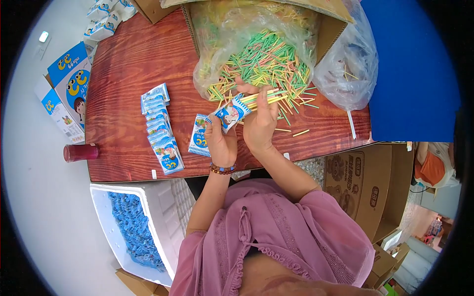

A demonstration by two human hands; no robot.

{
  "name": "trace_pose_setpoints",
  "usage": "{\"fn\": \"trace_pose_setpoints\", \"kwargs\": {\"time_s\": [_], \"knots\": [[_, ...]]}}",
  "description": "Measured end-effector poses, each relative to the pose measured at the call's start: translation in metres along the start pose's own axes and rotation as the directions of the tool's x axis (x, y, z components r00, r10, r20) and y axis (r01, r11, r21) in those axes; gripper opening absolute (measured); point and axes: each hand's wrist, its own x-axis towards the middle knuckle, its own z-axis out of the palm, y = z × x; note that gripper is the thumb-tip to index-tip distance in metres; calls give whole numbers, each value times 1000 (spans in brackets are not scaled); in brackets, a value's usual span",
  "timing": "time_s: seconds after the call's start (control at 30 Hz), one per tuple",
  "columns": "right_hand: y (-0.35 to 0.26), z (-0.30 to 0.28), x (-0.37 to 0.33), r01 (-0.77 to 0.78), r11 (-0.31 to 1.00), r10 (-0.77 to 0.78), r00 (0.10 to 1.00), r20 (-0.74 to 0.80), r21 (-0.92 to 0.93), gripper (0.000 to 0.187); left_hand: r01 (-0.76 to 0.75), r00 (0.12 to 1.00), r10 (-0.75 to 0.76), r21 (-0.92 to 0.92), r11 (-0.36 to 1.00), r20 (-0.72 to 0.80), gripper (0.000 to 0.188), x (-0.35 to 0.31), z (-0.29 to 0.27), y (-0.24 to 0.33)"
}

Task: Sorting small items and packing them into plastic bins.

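My left hand (222,144) pinches a small blue-and-white packet (231,114) tilted up to the right. In my right hand (260,126) is a small bunch of thin yellow and green sticks (269,97), thumb on the near side and fingertips beyond. The sticks' left ends meet the packet's upper end; whether they are inside it I cannot tell. Beside my left wrist another blue-and-white packet (199,137) lies on the table. Just beyond my hands, a heap of green, yellow and pink sticks (276,59) spills from a clear plastic bag (205,74).
On the red-brown table (128,64), overlapping packets (159,123) form a row. The bag sits in a cardboard box (335,29). Left are a printed carton (71,96) and red jar (81,152). A white foam box (165,212) holds blue packets; a large carton (365,182) stands right.
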Motion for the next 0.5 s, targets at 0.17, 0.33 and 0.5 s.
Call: {"fn": "trace_pose_setpoints", "kwargs": {"time_s": [0.17, 0.33, 0.5], "knots": [[1, 1, -3, -27, 992, 50, 981, 185, -124, 22, -39, 993, 36, 28, 999, 109, 33, 7, -14, -2], [1, 0, 3, -61, 967, 158, 903, 398, -245, 34, -13, 985, 23, -59, 998, 172, 37, 12, -17, 5], [-9, 20, 7, -191, 974, 225, 860, 459, -120, 55, 55, 969, -2, -205, 977, 248, 41, 14, -24, 9]]}}
